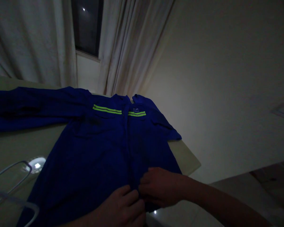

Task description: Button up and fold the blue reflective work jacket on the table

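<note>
A dark blue work jacket [97,148] lies spread out with its front up, the collar at the far end and one sleeve stretched to the left. Yellow-green reflective strips [107,109] cross its chest on both sides of the front closure. My left hand [126,206] is at the jacket's lower front, with fingers curled and pressed together at the closure. Beside it, my right hand [159,187] pinches the cloth at the same spot. The exact bit of cloth between the fingers is hidden in the dim light.
The jacket rests on a pale table [186,156], whose corner shows at the right. Wire hangers [12,186] lie at the left near a bright light reflection. Behind stand pale curtains [130,37], a dark window [87,25] and a plain wall [227,78].
</note>
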`<state>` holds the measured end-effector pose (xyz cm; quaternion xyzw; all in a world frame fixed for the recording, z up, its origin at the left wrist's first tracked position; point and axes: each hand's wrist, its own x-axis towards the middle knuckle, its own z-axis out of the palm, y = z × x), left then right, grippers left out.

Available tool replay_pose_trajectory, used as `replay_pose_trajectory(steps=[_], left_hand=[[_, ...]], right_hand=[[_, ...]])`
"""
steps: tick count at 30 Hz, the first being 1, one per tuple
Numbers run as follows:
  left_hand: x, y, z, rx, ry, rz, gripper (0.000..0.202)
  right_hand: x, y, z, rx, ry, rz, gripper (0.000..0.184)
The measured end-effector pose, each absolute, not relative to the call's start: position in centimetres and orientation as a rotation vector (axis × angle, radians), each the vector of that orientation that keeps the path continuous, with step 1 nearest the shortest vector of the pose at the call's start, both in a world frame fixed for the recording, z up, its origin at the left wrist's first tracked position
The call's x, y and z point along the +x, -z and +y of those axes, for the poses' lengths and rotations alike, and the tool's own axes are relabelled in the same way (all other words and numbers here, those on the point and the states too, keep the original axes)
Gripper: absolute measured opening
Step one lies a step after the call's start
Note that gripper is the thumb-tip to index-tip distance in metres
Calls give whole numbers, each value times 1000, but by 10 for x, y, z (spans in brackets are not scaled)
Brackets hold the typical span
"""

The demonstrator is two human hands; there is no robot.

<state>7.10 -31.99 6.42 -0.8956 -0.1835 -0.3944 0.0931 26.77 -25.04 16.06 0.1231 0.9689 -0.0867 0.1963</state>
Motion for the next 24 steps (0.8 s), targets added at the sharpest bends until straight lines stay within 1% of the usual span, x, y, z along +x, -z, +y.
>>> replay_pose_trajectory(steps=[3,6,10,13,16,19,24], left_hand=[[69,-67,-322,-2665,1150,-510,17],[64,-75,-326,-2700,1120,-482,12],[61,-83,-328,-2713,1158,-457,15],[62,-81,-327,-2741,1176,-465,16],[64,-73,-328,-2745,1148,-469,15],[65,-64,-329,-2761,1119,-544,16],[66,-63,-330,-2772,1228,-554,10]], right_hand=[[254,-165,-247,155,92,2752,15],[244,-173,-243,-4,48,2763,15],[239,-182,-232,-79,8,2769,14],[240,-184,-219,-104,-23,2774,13],[238,-180,-206,-86,11,2764,16],[232,-174,-196,-106,78,2724,14],[223,-169,-184,-120,210,2669,11]])
